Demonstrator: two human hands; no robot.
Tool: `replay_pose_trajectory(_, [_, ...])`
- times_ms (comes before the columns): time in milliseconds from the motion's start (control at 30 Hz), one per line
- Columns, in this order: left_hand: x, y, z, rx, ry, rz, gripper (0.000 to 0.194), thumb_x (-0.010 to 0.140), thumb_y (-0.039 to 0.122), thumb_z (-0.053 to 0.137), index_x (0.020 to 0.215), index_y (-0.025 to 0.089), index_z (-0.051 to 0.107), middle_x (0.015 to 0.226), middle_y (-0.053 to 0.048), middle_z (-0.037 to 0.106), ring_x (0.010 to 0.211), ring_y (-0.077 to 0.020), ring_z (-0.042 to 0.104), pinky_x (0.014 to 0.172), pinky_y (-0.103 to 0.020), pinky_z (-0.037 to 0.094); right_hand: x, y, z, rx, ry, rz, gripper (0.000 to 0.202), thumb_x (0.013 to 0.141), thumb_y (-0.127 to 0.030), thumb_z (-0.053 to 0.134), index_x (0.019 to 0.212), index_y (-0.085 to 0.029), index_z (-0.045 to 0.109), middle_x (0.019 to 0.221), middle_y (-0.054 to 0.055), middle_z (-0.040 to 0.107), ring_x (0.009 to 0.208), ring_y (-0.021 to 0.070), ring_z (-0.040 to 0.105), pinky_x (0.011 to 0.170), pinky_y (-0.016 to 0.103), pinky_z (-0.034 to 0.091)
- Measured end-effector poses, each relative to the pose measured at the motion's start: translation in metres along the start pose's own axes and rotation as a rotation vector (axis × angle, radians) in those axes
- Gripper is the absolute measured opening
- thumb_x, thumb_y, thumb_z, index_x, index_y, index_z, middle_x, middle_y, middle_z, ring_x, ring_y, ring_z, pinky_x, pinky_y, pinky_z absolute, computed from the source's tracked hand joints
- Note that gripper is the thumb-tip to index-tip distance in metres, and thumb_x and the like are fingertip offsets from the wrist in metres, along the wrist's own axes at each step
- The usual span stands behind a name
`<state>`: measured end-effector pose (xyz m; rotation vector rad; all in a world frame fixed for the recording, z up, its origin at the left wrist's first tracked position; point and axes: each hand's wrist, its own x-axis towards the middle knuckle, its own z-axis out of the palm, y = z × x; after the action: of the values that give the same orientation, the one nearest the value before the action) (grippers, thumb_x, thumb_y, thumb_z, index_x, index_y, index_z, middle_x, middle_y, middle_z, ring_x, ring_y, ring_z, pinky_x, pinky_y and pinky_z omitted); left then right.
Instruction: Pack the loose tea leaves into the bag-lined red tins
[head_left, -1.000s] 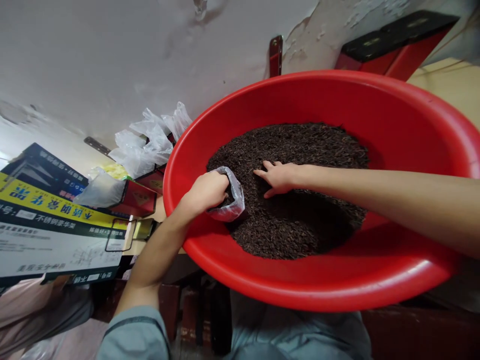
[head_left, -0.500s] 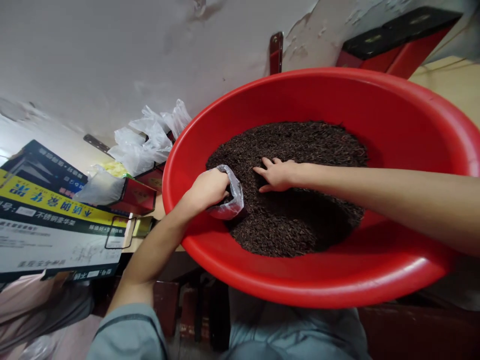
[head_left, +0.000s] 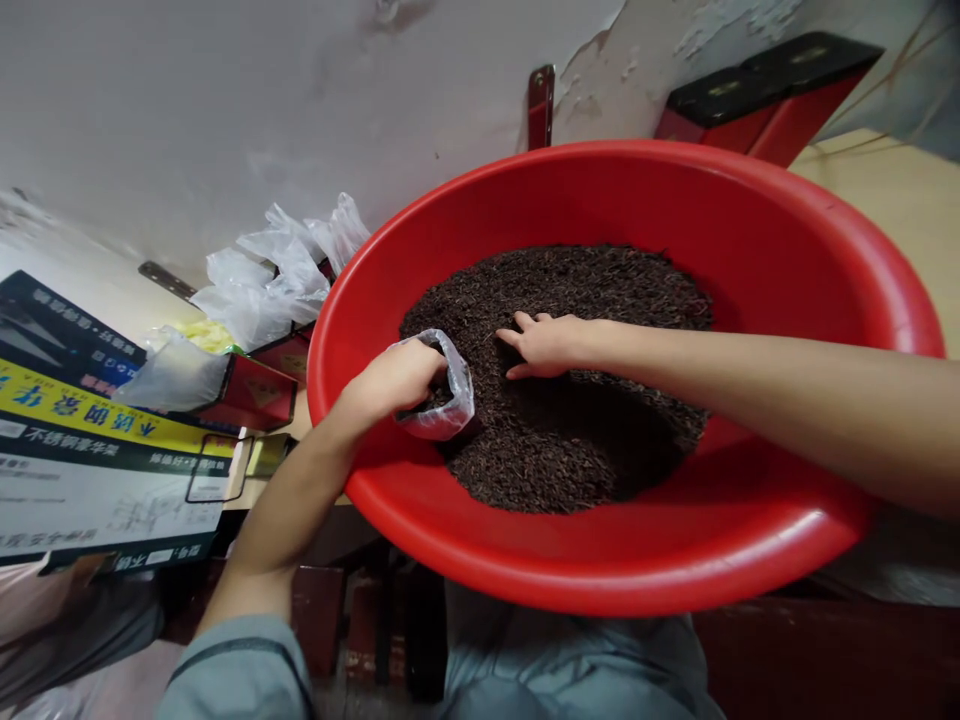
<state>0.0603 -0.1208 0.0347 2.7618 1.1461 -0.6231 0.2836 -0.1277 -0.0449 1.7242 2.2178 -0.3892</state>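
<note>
A heap of dark, dry loose tea leaves [head_left: 540,465] lies in a large red plastic basin [head_left: 585,590]. My left hand [head_left: 397,378] is closed on the rim of a clear plastic bag [head_left: 459,398] at the basin's left side, its fingers curled inside the mouth. Dark leaves show inside the bag. Red shows through its lower part; whether that is a box around it or the basin behind, I cannot tell. Palm down, my right hand [head_left: 546,345] rests on the leaves right of the bag, its fingers spread toward it. A shaded hollow lies below that wrist.
Left of the basin stand red boxes [head_left: 259,392] with clear plastic bags [head_left: 274,270] sticking out. A large printed carton [head_left: 97,460] is farther left. Black-topped red boxes [head_left: 772,95] stand behind the basin at right, near the peeling wall [head_left: 300,90].
The view has shifted slightly, so the basin and both hands appear a little farther left. Against the basin, both hands and the bag hold nearly the same places.
</note>
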Motion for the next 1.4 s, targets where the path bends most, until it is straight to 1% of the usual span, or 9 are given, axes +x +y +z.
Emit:
replay_pose_trajectory(200, [0.001, -0.001, -0.002, 0.031, -0.058, -0.030, 0.022, 0.080, 0.005, 0.067, 0.092, 0.018, 0.079, 0.094, -0.005, 0.080, 0.084, -0.0180, 0.071, 0.070, -0.024, 0.047, 0.002, -0.009, -0.006, 0.192, 0.249, -0.238, 0.031, 0.097, -0.027, 0.060, 0.124, -0.016, 0.071, 0.131, 0.017, 0.067, 0.123, 0.0329, 0.065, 0.102, 0.043, 0.053])
replay_pose_trajectory(367, [0.005, 0.003, 0.001, 0.075, -0.108, -0.014, 0.025, 0.081, 0.008, 0.067, 0.097, 0.020, 0.081, 0.098, -0.006, 0.080, 0.089, -0.0192, 0.071, 0.072, -0.025, 0.048, 0.001, -0.046, 0.005, 0.977, 0.040, -0.140, 0.025, 0.102, -0.018, 0.048, 0.121, -0.014, 0.064, 0.106, 0.010, 0.078, 0.077, 0.0148, 0.074, 0.062, 0.022, 0.057])
replay_pose_trajectory(500, [0.005, 0.004, 0.002, 0.075, -0.104, -0.016, 0.028, 0.081, 0.006, 0.064, 0.100, 0.017, 0.081, 0.103, -0.007, 0.080, 0.091, -0.0201, 0.072, 0.073, -0.026, 0.048, -0.002, -0.052, 0.017, 0.684, -0.123, -0.189, 0.018, 0.092, -0.014, 0.059, 0.104, -0.015, 0.072, 0.081, 0.006, 0.077, 0.063, 0.0156, 0.071, 0.054, 0.022, 0.051])
replay_pose_trajectory(567, [0.005, 0.003, 0.002, 0.062, -0.107, -0.008, 0.027, 0.081, 0.005, 0.065, 0.101, 0.017, 0.080, 0.103, -0.007, 0.080, 0.090, -0.0197, 0.071, 0.073, -0.026, 0.048, -0.004, -0.047, 0.015, 0.472, -0.085, -0.215, 0.015, 0.088, -0.014, 0.060, 0.090, -0.015, 0.075, 0.075, 0.007, 0.076, 0.066, 0.0191, 0.072, 0.059, 0.024, 0.051])
replay_pose_trajectory(733, [0.003, -0.003, -0.001, -0.010, -0.091, 0.016, 0.021, 0.079, 0.006, 0.069, 0.095, 0.016, 0.080, 0.097, -0.006, 0.080, 0.084, -0.0173, 0.069, 0.070, -0.024, 0.047, -0.010, -0.045, 0.000, 0.385, 0.305, -0.196, 0.026, 0.092, -0.021, 0.058, 0.112, -0.019, 0.074, 0.113, 0.010, 0.078, 0.098, 0.0229, 0.074, 0.079, 0.027, 0.053])
replay_pose_trajectory(867, [-0.002, -0.006, -0.007, -0.095, 0.017, 0.039, 0.016, 0.082, 0.006, 0.069, 0.090, 0.016, 0.079, 0.088, -0.004, 0.079, 0.079, -0.0145, 0.068, 0.073, -0.022, 0.047, -0.018, -0.049, -0.003, 0.084, 0.071, -0.305, 0.024, 0.093, -0.029, 0.062, 0.110, -0.018, 0.076, 0.116, 0.013, 0.076, 0.104, 0.0308, 0.072, 0.084, 0.036, 0.055])
replay_pose_trajectory(967, [0.000, -0.003, -0.005, -0.062, -0.013, 0.047, 0.017, 0.079, 0.006, 0.070, 0.090, 0.015, 0.080, 0.088, -0.006, 0.079, 0.079, -0.0160, 0.068, 0.072, -0.024, 0.047, -0.021, -0.044, -0.006, -0.057, 0.194, -0.258, 0.026, 0.095, -0.028, 0.061, 0.111, -0.014, 0.076, 0.122, 0.020, 0.071, 0.119, 0.0376, 0.063, 0.094, 0.045, 0.053])
replay_pose_trajectory(1100, [0.006, -0.001, 0.000, -0.051, -0.098, 0.060, 0.018, 0.079, 0.006, 0.072, 0.093, 0.015, 0.081, 0.094, -0.007, 0.080, 0.083, -0.0172, 0.069, 0.072, -0.024, 0.048, -0.017, -0.032, -0.009, -0.005, 0.315, -0.151, 0.037, 0.097, -0.032, 0.061, 0.127, -0.013, 0.069, 0.136, 0.023, 0.059, 0.130, 0.0414, 0.053, 0.100, 0.053, 0.051])
replay_pose_trajectory(1400, [-0.001, -0.012, -0.007, -0.189, -0.055, 0.106, 0.014, 0.080, 0.014, 0.076, 0.094, 0.017, 0.080, 0.096, -0.005, 0.081, 0.087, -0.0148, 0.072, 0.081, -0.022, 0.049, -0.001, -0.015, 0.005, 0.050, 0.021, 0.026, 0.082, 0.091, -0.050, 0.070, 0.163, -0.030, 0.037, 0.158, 0.023, 0.039, 0.134, 0.0448, 0.054, 0.101, 0.052, 0.052])
